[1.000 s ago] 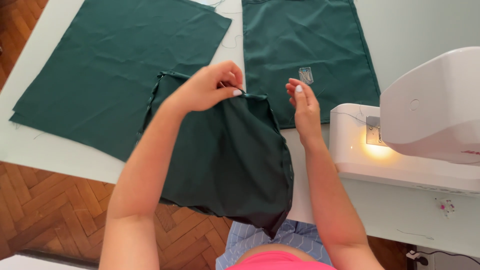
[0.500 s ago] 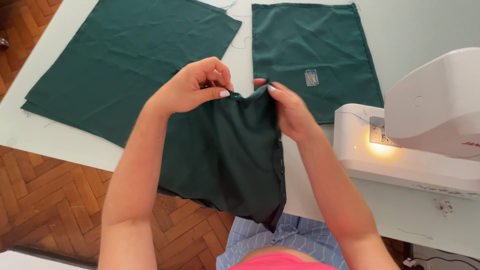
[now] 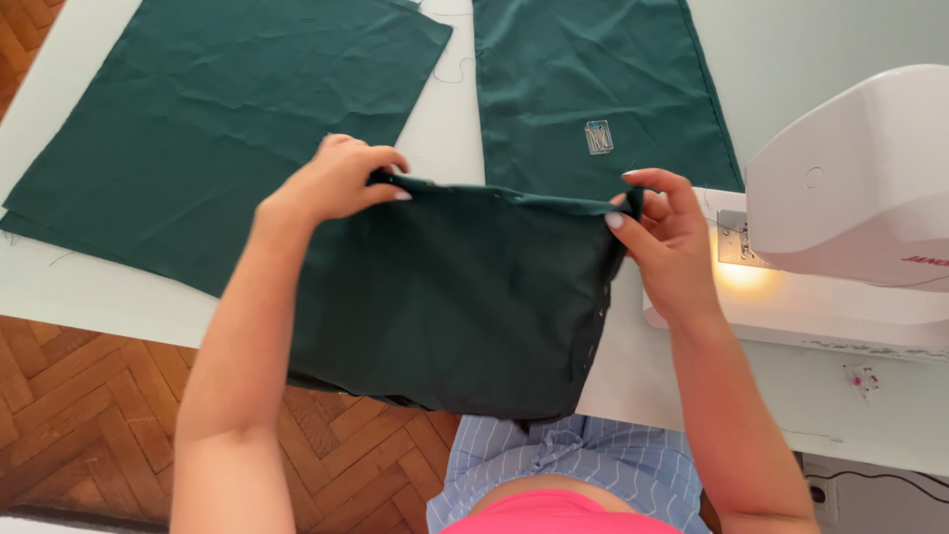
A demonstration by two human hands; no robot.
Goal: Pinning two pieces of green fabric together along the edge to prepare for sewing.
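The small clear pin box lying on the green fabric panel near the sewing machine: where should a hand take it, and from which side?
Take the pin box across its two long side edges, coming straight down from above. It lies flat on the green panel with open cloth all round, so top access looks free. It seems thin, so a fingertip pinch probably suits best. Both the left hand and right hand hold the dark cloth.

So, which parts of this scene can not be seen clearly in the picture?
- Head view: the fingertips of the left hand and right hand, hidden by the dark green fabric they pinch.
- The sewing machine, cut off by the right edge; its needle is hidden under its own body.
- The small clear box on the far cloth panel: contents too small.
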